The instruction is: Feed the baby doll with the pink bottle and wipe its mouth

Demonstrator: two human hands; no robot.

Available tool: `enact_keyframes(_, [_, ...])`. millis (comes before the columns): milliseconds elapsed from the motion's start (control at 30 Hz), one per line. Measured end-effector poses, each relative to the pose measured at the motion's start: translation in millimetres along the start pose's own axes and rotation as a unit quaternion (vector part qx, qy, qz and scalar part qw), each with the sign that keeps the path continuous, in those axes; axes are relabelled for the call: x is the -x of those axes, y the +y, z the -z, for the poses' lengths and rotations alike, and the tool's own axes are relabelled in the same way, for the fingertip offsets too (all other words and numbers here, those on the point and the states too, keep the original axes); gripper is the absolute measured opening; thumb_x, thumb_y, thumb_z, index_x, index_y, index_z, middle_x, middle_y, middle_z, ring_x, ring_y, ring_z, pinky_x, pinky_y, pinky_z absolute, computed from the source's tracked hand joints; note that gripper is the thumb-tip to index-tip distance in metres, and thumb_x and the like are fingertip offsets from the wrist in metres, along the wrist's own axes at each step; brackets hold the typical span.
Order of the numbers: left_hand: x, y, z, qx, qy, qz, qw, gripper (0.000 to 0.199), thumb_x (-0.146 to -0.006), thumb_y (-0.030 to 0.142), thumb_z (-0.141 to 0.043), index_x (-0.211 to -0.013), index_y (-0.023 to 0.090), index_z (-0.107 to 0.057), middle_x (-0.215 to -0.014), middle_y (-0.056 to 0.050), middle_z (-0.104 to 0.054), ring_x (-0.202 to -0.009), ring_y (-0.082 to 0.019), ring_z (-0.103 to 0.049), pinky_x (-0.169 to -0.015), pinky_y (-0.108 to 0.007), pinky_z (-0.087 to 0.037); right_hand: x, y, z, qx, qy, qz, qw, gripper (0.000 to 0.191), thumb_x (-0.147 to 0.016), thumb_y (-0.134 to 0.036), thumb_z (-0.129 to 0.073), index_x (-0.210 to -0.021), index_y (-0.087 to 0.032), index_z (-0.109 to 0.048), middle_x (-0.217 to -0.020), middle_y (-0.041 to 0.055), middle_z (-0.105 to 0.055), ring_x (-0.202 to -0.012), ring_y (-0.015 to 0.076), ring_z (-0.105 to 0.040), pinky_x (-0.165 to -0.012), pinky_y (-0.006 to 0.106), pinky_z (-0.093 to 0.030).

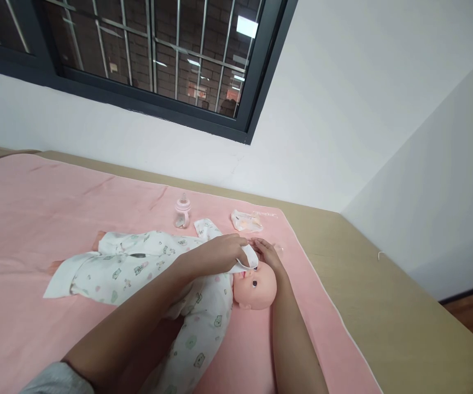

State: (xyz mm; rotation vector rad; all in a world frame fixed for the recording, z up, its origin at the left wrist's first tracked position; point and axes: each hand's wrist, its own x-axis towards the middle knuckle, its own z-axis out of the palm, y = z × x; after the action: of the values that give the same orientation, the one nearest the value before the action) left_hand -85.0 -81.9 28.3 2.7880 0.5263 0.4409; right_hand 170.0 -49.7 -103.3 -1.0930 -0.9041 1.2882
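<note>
A baby doll (263, 287) lies on its back, head to the right, dressed in a white outfit printed with small bears (117, 268). My left hand (223, 253) reaches across its chest and pinches a white cloth (249, 257) at the doll's mouth and cheek. Against the far side of the doll's head rests my right hand (268, 254), its fingers extended towards the cloth. The fingertips of both hands are close together, and part of the doll's face is hidden behind the cloth.
A pink mat (76, 189) covers much of the wooden surface (318, 235). Beyond the doll stand a pink-topped baby bottle (182, 212) and a soft plastic pack (246, 220). A small clear item (278, 248) lies past my right hand. Behind are a white wall and a barred window (158, 54).
</note>
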Motion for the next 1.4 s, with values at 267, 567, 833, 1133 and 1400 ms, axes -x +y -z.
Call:
enact_keyframes(267, [1.4, 5.7, 5.9, 0.025, -0.022, 0.016, 0.999, 0.05, -0.074, -0.005, -0.043, -0.095, 0.026, -0.076, -0.08, -0.002, -0.051, -0.081, -0.016, -0.051, -0.066, -0.025, -0.034, -2.2, 1.3, 1.0, -0.005, 0.005, -0.006, 1.0, 0.031, -0.065, -0.034, -0.081, -0.089, -0.018, -0.069, -0.094, 0.0065, -0.073, -0.091, 0.0171, -0.068, -0.093, 0.031, -0.052])
enact_keyframes(567, [1.6, 5.9, 5.0, -0.007, -0.042, -0.031, 0.999, 0.046, -0.055, -0.008, -0.039, -0.074, 0.021, -0.07, -0.072, -0.002, -0.039, -0.074, -0.016, -0.044, -0.058, -0.025, -0.026, -2.8, -1.2, -0.7, -0.009, 0.019, -0.011, 1.0, 0.034, -0.06, -0.035, -0.084, -0.086, -0.019, -0.069, -0.091, 0.0051, -0.072, -0.088, 0.0174, -0.068, -0.093, 0.033, -0.053])
enact_keyframes(833, [4.4, -2.8, 10.1, -0.042, -0.02, 0.027, 0.999, 0.049, -0.071, -0.003, -0.04, -0.093, 0.025, -0.073, -0.077, -0.003, -0.044, -0.077, -0.017, -0.049, -0.062, -0.026, -0.031, -0.5, -0.5, -0.5, -0.001, 0.011, -0.009, 1.0, 0.035, -0.062, -0.037, -0.083, -0.088, -0.019, -0.068, -0.093, 0.0067, -0.073, -0.091, 0.0192, -0.068, -0.093, 0.035, -0.053])
enact_keyframes(1133, [3.7, -7.1, 7.3, -0.078, -0.025, 0.038, 0.996, 0.05, -0.07, -0.004, -0.04, -0.092, 0.026, -0.073, -0.076, -0.003, -0.046, -0.072, -0.017, -0.048, -0.058, -0.027, -0.03, 4.2, -2.5, -4.3, 0.006, 0.009, 0.003, 1.0, 0.033, -0.067, -0.039, -0.08, -0.091, -0.019, -0.068, -0.093, 0.0067, -0.072, -0.095, 0.0194, -0.067, -0.098, 0.035, -0.051])
enact_keyframes(1400, [8.4, 0.1, 18.4, -0.018, 0.047, 0.054, 0.997, 0.048, -0.073, -0.002, -0.04, -0.095, 0.025, -0.073, -0.106, -0.006, -0.059, -0.104, -0.021, -0.052, -0.086, -0.031, -0.043, 14.1, -25.6, -12.4, -0.001, 0.008, 0.029, 1.0, 0.036, -0.066, -0.035, -0.08, -0.098, -0.023, -0.067, -0.1, 0.0043, -0.071, -0.097, 0.0196, -0.067, -0.098, 0.038, -0.049])
